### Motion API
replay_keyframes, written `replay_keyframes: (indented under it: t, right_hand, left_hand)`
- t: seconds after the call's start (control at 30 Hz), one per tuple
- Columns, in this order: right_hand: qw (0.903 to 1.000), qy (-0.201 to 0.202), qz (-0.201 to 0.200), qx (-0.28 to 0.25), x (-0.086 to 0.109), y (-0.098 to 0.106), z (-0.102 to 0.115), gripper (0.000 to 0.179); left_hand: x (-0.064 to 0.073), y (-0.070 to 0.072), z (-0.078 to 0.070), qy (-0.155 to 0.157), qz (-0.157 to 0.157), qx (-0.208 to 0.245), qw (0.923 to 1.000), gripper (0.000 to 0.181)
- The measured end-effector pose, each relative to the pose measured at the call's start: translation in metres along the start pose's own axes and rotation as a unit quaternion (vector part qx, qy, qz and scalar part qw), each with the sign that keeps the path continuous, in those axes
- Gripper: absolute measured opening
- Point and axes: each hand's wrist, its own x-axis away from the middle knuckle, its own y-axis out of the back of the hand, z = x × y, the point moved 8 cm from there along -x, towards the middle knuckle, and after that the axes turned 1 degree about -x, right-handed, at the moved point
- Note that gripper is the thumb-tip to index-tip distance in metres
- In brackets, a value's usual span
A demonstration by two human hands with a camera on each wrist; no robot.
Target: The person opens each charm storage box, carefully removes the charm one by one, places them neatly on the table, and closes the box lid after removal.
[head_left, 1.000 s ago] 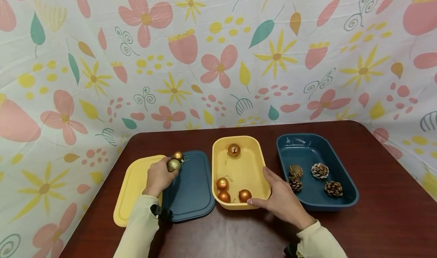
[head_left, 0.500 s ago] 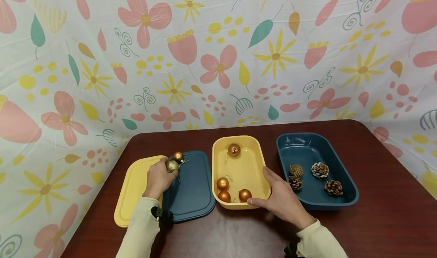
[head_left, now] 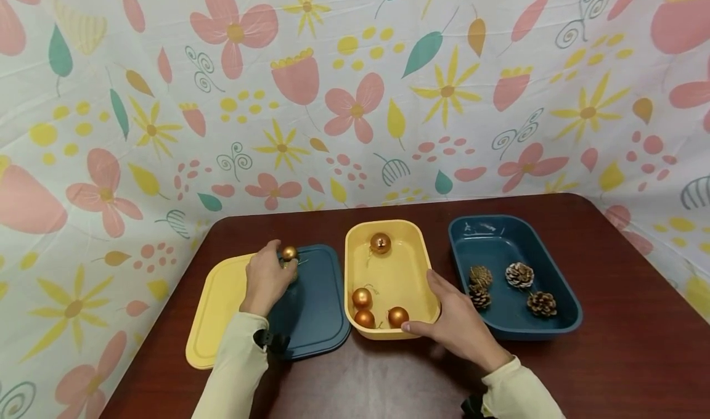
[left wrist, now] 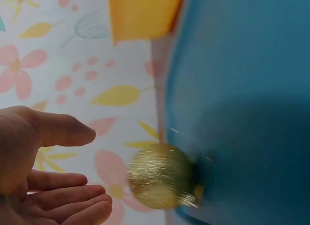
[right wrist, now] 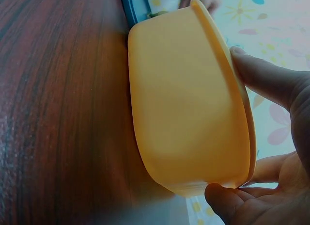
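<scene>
My left hand (head_left: 269, 280) is over the dark blue lid (head_left: 318, 308), its thumb and fingers apart around nothing. Just beyond its fingertips, the glittery gold Christmas ball (left wrist: 159, 176) rests on that lid in the left wrist view; the head view shows only a sliver of it. A smooth gold Christmas ball (head_left: 289, 254) lies at the lid's far left corner, close to the fingers. With my right hand (head_left: 463, 329) I grip the near right corner of the yellow container (right wrist: 189, 104), thumb and fingers at its rim. Several copper-coloured Christmas balls (head_left: 362, 299) lie inside it.
A yellow lid (head_left: 216, 311) lies left of the blue lid, partly behind my left arm. On the right stands a dark blue container (head_left: 499, 234) with several pine cones (head_left: 520, 275). Everything is on a dark wooden table (head_left: 366, 382), before a flowered cloth (head_left: 355, 160).
My left hand has let go of the glittery gold ball, which is now on the blue lid, and its fingers have spread. The right hand holds the yellow container as before.
</scene>
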Motion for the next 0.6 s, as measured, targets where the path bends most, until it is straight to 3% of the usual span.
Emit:
replay_keyframes:
  t: [0.2, 0.6]
  right_hand:
    - [1.0000, 0.002, -0.006, 0.003, 0.001, 0.002, 0.000, 0.119]
    - [1.0000, -0.003, -0.006, 0.002, 0.001, 0.000, 0.000, 0.119]
  left_hand:
    - [-0.015, 0.009, -0.034, -0.030, 0.007, 0.014, 0.9994, 0.054]
    - [-0.040, 0.012, -0.090, -0.023, 0.095, 0.083, 0.9917, 0.047]
